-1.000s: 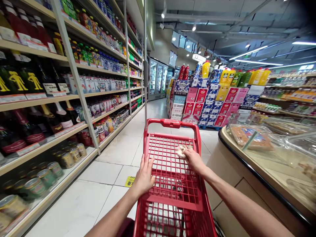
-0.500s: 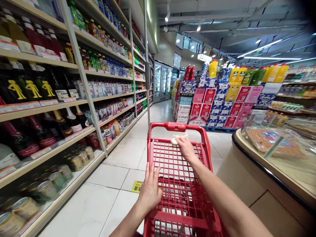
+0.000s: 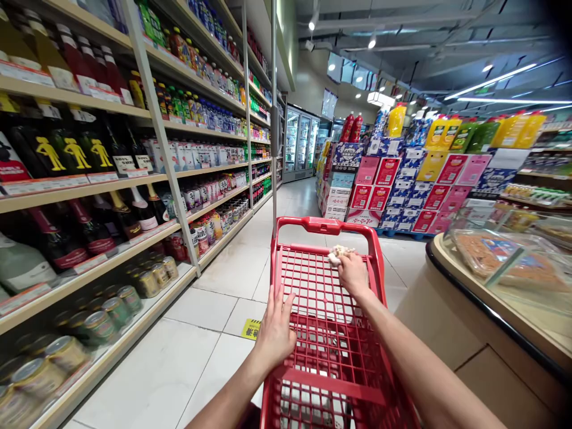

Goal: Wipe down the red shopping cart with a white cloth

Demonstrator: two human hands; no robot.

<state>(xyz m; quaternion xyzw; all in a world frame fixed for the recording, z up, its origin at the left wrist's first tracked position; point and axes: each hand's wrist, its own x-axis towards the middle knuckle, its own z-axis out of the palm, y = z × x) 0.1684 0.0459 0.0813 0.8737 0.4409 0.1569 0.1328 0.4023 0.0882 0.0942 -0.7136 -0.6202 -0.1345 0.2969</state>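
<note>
A red shopping cart [image 3: 328, 390] stands in front of me, its grid panel sloping away toward the red handle bar [image 3: 328, 225]. On the left rim of the cart lies my left hand [image 3: 276, 330], fingers stretched forward and nothing in them. My right hand [image 3: 355, 274] is closed around a crumpled whitish cloth [image 3: 342, 253]. It presses the cloth near the upper right of the grid, just below the handle bar. Part of the cloth is hidden under the fingers.
Tall shelves [image 3: 105, 179] with bottles and cans line the left side. On the right is a curved counter [image 3: 451, 298] with packaged food. Stacked drink cartons [image 3: 379, 185] stand ahead. A yellow floor sticker [image 3: 251, 328] lies on the white tiles.
My right hand has moved with the cloth to the right across the top of the grid. My left hand stays on the left rim. The view has shifted slightly.
</note>
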